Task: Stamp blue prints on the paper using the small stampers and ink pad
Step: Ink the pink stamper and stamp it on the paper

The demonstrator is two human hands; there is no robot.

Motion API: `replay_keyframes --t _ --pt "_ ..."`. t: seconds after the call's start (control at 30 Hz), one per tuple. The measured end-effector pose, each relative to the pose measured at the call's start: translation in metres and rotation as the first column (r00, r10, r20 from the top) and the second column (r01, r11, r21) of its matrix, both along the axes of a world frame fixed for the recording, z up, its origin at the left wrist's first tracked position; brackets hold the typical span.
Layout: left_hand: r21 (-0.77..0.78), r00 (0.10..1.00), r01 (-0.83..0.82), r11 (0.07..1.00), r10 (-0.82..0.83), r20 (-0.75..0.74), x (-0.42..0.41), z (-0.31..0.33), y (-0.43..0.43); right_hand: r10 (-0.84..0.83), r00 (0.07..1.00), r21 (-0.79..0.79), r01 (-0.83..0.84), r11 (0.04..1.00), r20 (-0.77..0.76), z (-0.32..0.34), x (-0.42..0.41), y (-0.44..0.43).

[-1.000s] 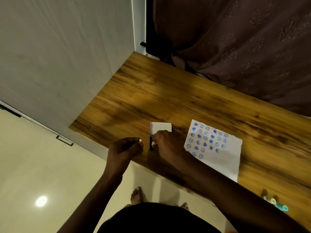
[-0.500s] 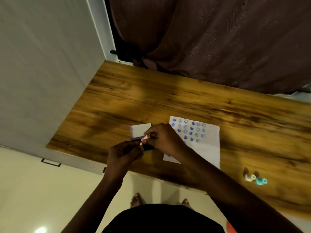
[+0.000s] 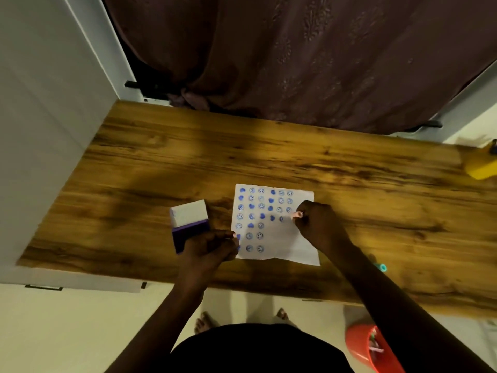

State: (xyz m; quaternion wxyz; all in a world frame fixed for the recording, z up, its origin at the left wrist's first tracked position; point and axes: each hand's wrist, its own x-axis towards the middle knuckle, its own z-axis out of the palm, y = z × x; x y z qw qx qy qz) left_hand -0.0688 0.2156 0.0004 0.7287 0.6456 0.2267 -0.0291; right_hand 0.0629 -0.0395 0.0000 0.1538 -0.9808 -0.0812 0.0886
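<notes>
A small pink stamper point(image 3: 296, 215) is being pinched in the closed right hand point(image 3: 317, 222) and pressed onto the paper point(image 3: 301, 246) to print beside earlier rows, while the paper's left edge, beside the open ink pad point(image 3: 189, 227), is being steadied by the curled left hand point(image 3: 211, 249), which is holding nothing else visible.

White paper point(image 3: 279, 238) with blue prints lies flat beside the open ink pad point(image 3: 189, 224); pink stamper point(image 3: 296, 215) touches it.

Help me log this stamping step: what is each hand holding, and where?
Right hand: small pink stamper, pinched at its upper end, over the paper. Left hand: unclear, resting against the ink pad.
</notes>
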Motion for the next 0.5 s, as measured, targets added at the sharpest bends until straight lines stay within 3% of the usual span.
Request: replay_keyframes --t 0.5 --pt "0.002 0.998 0.025 1.000 -0.025 -0.064 0.012 -0.007 -0.012 0.098 0.993 -0.113 -0.104 0.988 -0.063 -0.008 0.005 0.007"
